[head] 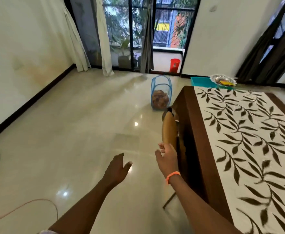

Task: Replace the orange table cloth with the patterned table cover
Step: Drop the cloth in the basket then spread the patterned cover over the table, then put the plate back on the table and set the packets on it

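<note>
Table (pixel 199 141) wears patterned cover (pixel 249 137), right of hands (pixel 166 157).

Left grip (pixel 119 166) slack, empty — right grip (pixel 166 157) curled, pinching.

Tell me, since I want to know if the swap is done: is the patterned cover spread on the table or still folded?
Spread. The patterned cover lies flat along the table, its leaf print showing unfolded.
</note>
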The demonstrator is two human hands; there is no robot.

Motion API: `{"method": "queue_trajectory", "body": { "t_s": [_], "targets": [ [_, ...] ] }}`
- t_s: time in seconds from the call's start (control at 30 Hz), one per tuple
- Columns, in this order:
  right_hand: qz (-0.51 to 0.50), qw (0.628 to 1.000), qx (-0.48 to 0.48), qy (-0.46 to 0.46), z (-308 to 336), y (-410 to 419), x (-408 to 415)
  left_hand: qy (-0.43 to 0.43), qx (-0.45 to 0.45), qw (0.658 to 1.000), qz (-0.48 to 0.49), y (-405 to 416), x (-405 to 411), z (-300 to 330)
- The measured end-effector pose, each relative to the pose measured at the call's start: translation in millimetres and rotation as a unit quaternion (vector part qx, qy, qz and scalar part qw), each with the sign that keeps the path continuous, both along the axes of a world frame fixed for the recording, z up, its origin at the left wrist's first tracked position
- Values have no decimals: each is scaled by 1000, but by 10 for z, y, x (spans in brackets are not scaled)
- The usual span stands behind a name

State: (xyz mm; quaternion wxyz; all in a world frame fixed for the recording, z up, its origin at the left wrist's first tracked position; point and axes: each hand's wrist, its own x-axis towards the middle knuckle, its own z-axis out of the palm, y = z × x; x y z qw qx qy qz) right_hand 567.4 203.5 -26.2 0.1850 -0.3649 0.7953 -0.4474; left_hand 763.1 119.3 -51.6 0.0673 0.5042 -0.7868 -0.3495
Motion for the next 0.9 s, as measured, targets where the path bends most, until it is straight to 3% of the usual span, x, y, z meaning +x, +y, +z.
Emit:
{"method": "queue_trajectory", "body": {
  "t_s": [0.27,0.37,0.53,0.9],
  "targets": [
    [-64,996,-16,53,242,-2005,-614,70,15,996,-47,-2181,-888,83],
    [-109,994,20,24,231,-2671,-874,87,44,994,-48,-3022,-1210,174],
    [-205,978,-6,-29,240,-3606,-1429,88,48,991,-91,-4275,-1940,359],
    [-338,936,-15,-96,51,-5169,-3424,95,117,977,-150,-6015,-4244,316]
  ]
}}
